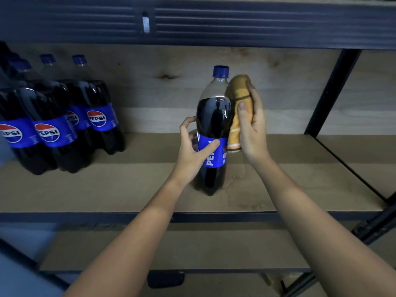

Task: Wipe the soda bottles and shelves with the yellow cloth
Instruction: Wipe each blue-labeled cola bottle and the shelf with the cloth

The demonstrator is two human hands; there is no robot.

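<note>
I see a knotty wooden back panel (167, 82) behind the right hand (251, 129), a black post (330, 93) to its right, and a silver clip (145, 23) up and left of it.

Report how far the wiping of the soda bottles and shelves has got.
Nothing looks visibly finished. In hand: the left hand grips the lone dark cola bottle with the blue label, standing on the wooden shelf board, while the right hand holds the folded yellow cloth at its upper right side. Left: the cluster of blue-capped cola bottles at the left stands untouched, plus the shelf boards.
</note>
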